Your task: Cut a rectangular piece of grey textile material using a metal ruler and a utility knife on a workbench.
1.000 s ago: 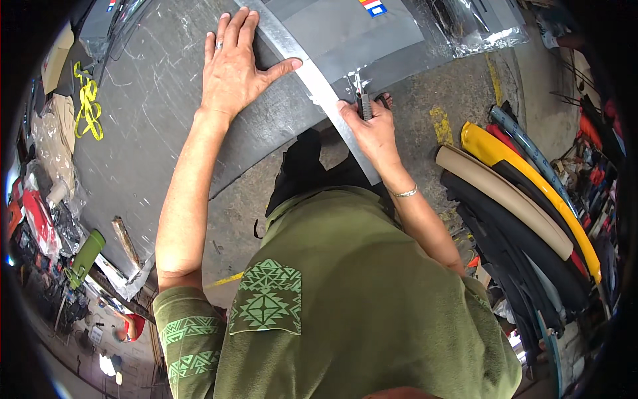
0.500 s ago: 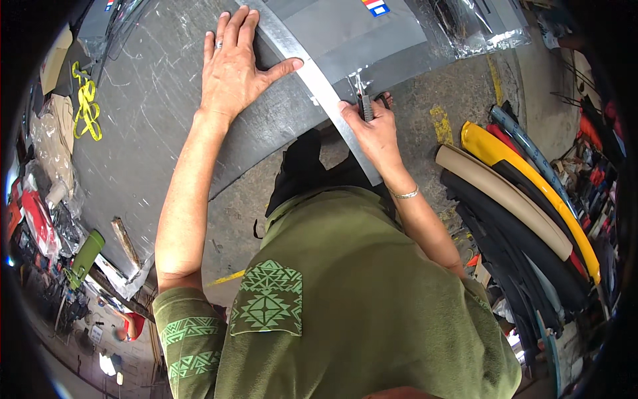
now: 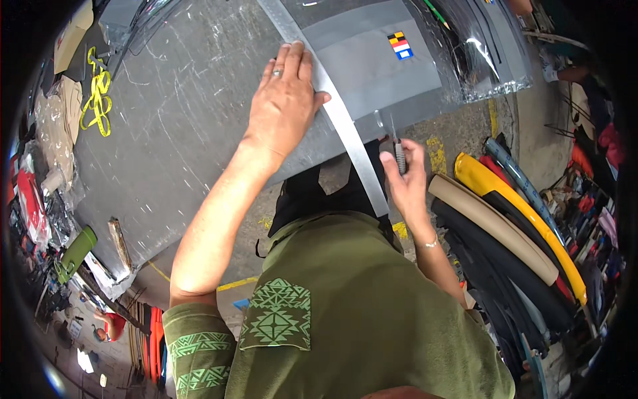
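Observation:
A long metal ruler (image 3: pixel 337 100) lies across the grey sheet material (image 3: pixel 375 73), and its near end juts past the table edge toward my body. My left hand (image 3: pixel 282 106) rests flat on the worktable with its fingers stretched out against the ruler's left side; the thumb reaches onto the metal. To the right of the ruler, just off the table edge, my right hand (image 3: pixel 408 174) grips a utility knife (image 3: pixel 399 156) with its thin blade pointing away from me. A small patch of coloured flags (image 3: pixel 401 45) sits on the grey sheet.
Clear plastic film (image 3: pixel 475 66) and a green pencil (image 3: pixel 436 13) lie at the far right of the dark worktable (image 3: pixel 166 120). A yellow tape measure (image 3: pixel 98 100) is at the left. Rolls of material, including a yellow roll (image 3: pixel 525 219) and a beige roll (image 3: pixel 495 229), lean at the right.
My right hand with the knife has drawn away from the ruler, to the right and nearer. My left hand sits further right and nearer in view. The whole view has shifted somewhat.

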Tool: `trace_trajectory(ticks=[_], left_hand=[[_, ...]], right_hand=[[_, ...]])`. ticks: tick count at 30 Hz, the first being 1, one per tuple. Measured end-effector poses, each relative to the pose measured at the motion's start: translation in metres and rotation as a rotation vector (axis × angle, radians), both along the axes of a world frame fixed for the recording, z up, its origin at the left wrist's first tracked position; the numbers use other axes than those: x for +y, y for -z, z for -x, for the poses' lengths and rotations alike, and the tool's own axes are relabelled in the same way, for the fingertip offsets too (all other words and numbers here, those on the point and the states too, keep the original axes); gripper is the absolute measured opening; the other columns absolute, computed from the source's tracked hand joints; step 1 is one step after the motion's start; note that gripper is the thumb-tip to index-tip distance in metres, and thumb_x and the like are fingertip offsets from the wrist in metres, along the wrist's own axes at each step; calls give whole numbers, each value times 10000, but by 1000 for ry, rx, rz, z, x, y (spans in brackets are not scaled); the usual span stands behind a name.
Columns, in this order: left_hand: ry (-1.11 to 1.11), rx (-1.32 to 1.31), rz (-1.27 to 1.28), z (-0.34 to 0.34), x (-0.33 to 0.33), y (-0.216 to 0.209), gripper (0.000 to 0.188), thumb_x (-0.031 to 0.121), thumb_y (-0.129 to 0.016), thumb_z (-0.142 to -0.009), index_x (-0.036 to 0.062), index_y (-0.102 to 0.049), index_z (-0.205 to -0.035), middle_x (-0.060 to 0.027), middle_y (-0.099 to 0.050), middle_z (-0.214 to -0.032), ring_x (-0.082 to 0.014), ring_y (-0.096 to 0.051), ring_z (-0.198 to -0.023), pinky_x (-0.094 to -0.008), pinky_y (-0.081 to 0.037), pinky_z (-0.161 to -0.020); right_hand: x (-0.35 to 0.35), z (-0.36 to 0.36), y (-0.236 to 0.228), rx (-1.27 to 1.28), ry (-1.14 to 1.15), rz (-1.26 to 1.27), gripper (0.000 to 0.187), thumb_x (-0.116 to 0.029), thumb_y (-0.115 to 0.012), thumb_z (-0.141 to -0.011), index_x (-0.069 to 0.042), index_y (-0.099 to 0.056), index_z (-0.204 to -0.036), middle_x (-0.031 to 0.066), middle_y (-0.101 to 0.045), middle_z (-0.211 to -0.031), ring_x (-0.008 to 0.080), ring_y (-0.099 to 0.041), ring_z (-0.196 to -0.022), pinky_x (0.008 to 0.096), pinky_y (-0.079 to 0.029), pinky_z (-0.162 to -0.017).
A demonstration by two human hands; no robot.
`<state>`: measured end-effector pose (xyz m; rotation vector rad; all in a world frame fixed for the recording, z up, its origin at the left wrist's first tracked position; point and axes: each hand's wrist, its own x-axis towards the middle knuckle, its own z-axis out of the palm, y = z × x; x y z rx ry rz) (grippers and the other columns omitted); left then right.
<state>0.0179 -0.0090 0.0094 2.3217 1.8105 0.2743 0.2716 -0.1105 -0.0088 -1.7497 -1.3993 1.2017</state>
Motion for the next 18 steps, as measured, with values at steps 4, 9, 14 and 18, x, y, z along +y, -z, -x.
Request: trace_trajectory(ticks=[4, 9, 14, 18], left_hand=[[8, 128, 73, -1, -6, 2, 765, 425, -652, -966, -79, -417, -1491, -217, -396, -1579, -338, -371, -1494, -449, -350, -1219], [22, 116, 150, -4, -3, -10, 749, 415, -602, -1005, -92, -385, -1513, -235, -367, -1597, -347, -344, -1512, -443, -335, -1228], [17, 150, 220, -8, 1, -14, 760, 401, -608, -1005, -107, -364, -1516, -243, -346, -1602, -360, -331, -1513, -451, -333, -1229], [22, 145, 225, -7, 0, -14, 754, 397, -605, -1007, -108, -363, -1513, -244, -348, -1596, -365, -326, -1514, -455, -336, -1227]], right_hand=[[9, 1, -20, -109, -182, 45, 404, -144, -550, -1052, 25, -467, -1409, 235, -601, -1260, 362, -633, -1105, 420, -496, -979], [62, 56, -48, -169, -301, -113, 509, -76, -528, -1023, -85, -441, -1524, 233, -622, -1226, 459, -645, -1063, 498, -549, -910], [114, 91, -42, -266, -392, -169, 566, -22, -537, -995, -152, -452, -1539, 194, -643, -1183, 404, -687, -969, 473, -572, -822], [121, 98, -33, -290, -416, -219, 576, -14, -553, -968, -139, -472, -1525, 159, -627, -1024, 378, -680, -827, 476, -585, -746]])
